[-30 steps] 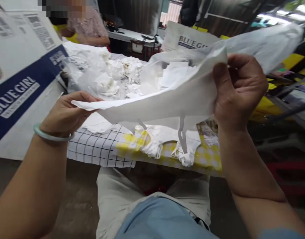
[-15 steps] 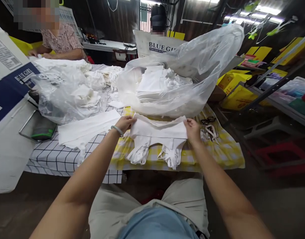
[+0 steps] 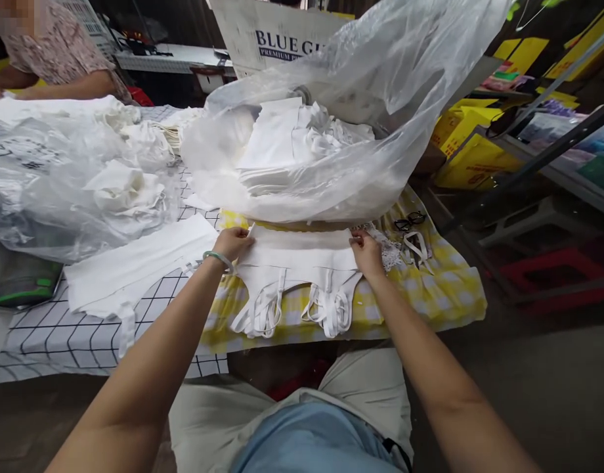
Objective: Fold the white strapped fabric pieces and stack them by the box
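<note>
Checked-cloth table [image 3: 430, 295], strapped white garment [image 3: 297, 256], second white piece [image 3: 139, 263], plastic bags [image 3: 366, 187], possibly black scissors [image 3: 403, 225]

One left hand [image 3: 234, 244], one right hand [image 3: 367, 253] and one bangle [image 3: 218, 258] were counted; two white strapped garments [image 3: 297, 255] were seen laid singly; two clear plastic bags [image 3: 395, 157], two checked tablecloths [image 3: 430, 292] and one pair of scissors [image 3: 409, 220] were shown.

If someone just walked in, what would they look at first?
Probably the big see-through bag, spread open at upper middle with stacked white cloth inside. Then the strappy white piece just below it, held at its far corners by the left hand and right hand. Under that is a bright yellow checked cloth.
</note>
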Available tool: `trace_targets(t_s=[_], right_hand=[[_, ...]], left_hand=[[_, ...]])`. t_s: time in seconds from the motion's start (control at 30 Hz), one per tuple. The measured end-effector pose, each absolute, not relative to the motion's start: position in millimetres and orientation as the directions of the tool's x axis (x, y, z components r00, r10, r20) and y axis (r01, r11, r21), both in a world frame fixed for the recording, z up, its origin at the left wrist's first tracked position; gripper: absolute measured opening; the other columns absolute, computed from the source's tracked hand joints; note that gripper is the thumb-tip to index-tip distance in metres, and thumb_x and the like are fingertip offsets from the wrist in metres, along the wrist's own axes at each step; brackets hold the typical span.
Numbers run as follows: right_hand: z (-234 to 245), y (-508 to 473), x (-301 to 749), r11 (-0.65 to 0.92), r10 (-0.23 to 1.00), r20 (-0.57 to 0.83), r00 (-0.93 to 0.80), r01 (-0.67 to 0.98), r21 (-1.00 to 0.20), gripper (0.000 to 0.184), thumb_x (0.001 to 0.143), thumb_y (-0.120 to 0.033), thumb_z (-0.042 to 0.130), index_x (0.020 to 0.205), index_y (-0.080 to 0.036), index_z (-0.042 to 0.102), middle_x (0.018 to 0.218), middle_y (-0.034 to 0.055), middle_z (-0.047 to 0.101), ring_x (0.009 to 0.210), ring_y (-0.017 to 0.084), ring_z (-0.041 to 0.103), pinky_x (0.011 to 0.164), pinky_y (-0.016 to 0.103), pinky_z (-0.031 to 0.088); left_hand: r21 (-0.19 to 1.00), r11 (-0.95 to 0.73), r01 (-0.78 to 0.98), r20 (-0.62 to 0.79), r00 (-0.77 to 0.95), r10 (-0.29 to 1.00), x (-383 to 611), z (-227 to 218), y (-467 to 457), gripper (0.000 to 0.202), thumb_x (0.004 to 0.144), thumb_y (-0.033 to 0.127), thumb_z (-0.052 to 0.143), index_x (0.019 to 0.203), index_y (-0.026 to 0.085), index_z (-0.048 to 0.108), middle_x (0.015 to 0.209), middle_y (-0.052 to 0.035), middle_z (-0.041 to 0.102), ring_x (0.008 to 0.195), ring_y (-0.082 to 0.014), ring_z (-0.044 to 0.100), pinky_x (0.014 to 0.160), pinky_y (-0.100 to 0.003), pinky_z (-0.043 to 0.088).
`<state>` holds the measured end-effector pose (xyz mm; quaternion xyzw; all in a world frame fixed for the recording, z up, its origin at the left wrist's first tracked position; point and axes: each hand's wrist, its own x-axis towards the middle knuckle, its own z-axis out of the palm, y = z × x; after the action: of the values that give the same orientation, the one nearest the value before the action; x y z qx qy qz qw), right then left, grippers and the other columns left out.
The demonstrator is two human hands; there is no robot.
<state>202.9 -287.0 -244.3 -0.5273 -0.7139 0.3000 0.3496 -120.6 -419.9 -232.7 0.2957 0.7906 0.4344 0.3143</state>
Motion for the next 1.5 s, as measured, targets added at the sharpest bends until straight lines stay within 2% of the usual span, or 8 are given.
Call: trace_targets(t_s=[0.27, 0.43, 0.63, 0.77, 0.9, 1.0, 1.2, 1.5], right_hand=[[-232.0, -293.0, 202.1, 0.346, 0.938, 0.232, -0.256, 0.692, -0.634, 0.037, 0.083, -0.026, 0.047, 0.115, -0.011, 0.059, 0.097, 0.0143, 0.068, 0.088, 0.024, 0.060, 0.085, 0.038, 0.046], [-233.9, -307.9, 185.3, 0.641, 0.767, 0.287, -0.574, 0.714, -0.282, 0.046, 0.095, -0.033, 0.036, 0.135, -0.013, 0.047, 0.139, 0.0188, 0.049, 0.129, 0.031, 0.043, 0.107, 0.048, 0.031], [-251.0, -304.2, 181.7, 0.661, 0.744, 0.004, -0.668, 0.736, -0.148, 0.059, 0.096, -0.044, 0.029, 0.146, -0.012, 0.033, 0.156, 0.0120, 0.023, 0.144, 0.031, 0.020, 0.113, 0.049, 0.023], [-232.0, -317.0, 165.4, 0.692, 0.717, 0.156, -0.680, 0.720, -0.044, 0.050, 0.094, -0.038, 0.037, 0.134, -0.011, 0.050, 0.144, 0.0159, 0.045, 0.134, 0.037, 0.037, 0.108, 0.059, 0.027], [-200.3, -360.7, 94.0, 0.923, 0.383, 0.445, -0.810, 0.322, -0.209, 0.033, 0.094, -0.030, 0.040, 0.110, -0.013, 0.063, 0.109, 0.0149, 0.067, 0.104, 0.027, 0.061, 0.096, 0.043, 0.044], [-190.5, -391.0, 2.2, 0.898, 0.247, 0.408, -0.879, 0.049, -0.438, 0.024, 0.093, -0.025, 0.043, 0.100, -0.018, 0.064, 0.096, 0.0087, 0.068, 0.090, 0.020, 0.063, 0.083, 0.033, 0.048], [-213.1, -377.9, -165.8, 0.738, 0.559, 0.018, -0.829, 0.487, -0.468, 0.020, 0.089, -0.023, 0.048, 0.098, -0.016, 0.064, 0.103, 0.0104, 0.067, 0.098, 0.020, 0.060, 0.086, 0.029, 0.043], [-232.2, -361.6, -211.3, 0.643, 0.650, -0.046, -0.759, 0.581, -0.499, 0.007, 0.079, -0.025, 0.055, 0.082, -0.020, 0.058, 0.087, 0.0039, 0.065, 0.080, 0.019, 0.057, 0.069, 0.028, 0.040]], left_hand=[[0.579, 0.423, 0.697, 0.088, -0.570, 0.817, -109.4, -222.8, -430.9, 0.039, 0.077, 0.021, 0.054, 0.114, 0.013, 0.062, 0.103, -0.0113, 0.068, 0.092, -0.0223, 0.064, 0.086, -0.032, 0.048], [0.280, 0.088, 0.956, 0.160, -0.137, 0.977, -93.2, -229.8, -426.5, 0.051, 0.092, 0.036, 0.039, 0.137, 0.014, 0.047, 0.147, -0.0140, 0.041, 0.139, -0.0276, 0.032, 0.115, -0.047, 0.020], [0.216, 0.180, 0.960, -0.117, -0.158, 0.980, -80.0, -235.4, -427.5, 0.068, 0.093, 0.053, 0.029, 0.151, 0.017, 0.022, 0.159, -0.0095, 0.014, 0.146, -0.0279, 0.010, 0.116, -0.053, 0.007], [0.286, 0.161, 0.945, 0.101, -0.197, 0.975, -94.5, -221.6, -459.4, 0.060, 0.090, 0.044, 0.046, 0.142, 0.015, 0.039, 0.154, -0.0117, 0.030, 0.143, -0.0274, 0.023, 0.116, -0.051, 0.016], [0.465, 0.375, 0.802, 0.468, -0.582, 0.665, -168.0, -214.7, -541.6, 0.033, 0.088, 0.026, 0.047, 0.117, 0.013, 0.059, 0.124, -0.0143, 0.060, 0.116, -0.0213, 0.055, 0.102, -0.036, 0.043], [0.477, 0.720, 0.504, 0.404, -0.853, 0.330, -241.2, -216.8, -614.5, 0.028, 0.083, 0.019, 0.047, 0.104, 0.008, 0.062, 0.108, -0.0181, 0.064, 0.103, -0.0250, 0.060, 0.093, -0.037, 0.047], [0.334, 0.929, 0.162, 0.073, -0.987, 0.145, -304.9, -233.0, -664.9, 0.039, 0.083, 0.042, 0.052, 0.105, 0.012, 0.064, 0.107, -0.0201, 0.066, 0.102, -0.0352, 0.060, 0.085, -0.045, 0.047], [0.410, 0.904, 0.117, 0.103, -0.991, 0.081, -300.1, -237.6, -651.2, 0.011, 0.079, 0.032, 0.056, 0.078, 0.021, 0.054, 0.093, -0.0111, 0.066, 0.092, -0.0305, 0.062, 0.077, -0.040, 0.047]])
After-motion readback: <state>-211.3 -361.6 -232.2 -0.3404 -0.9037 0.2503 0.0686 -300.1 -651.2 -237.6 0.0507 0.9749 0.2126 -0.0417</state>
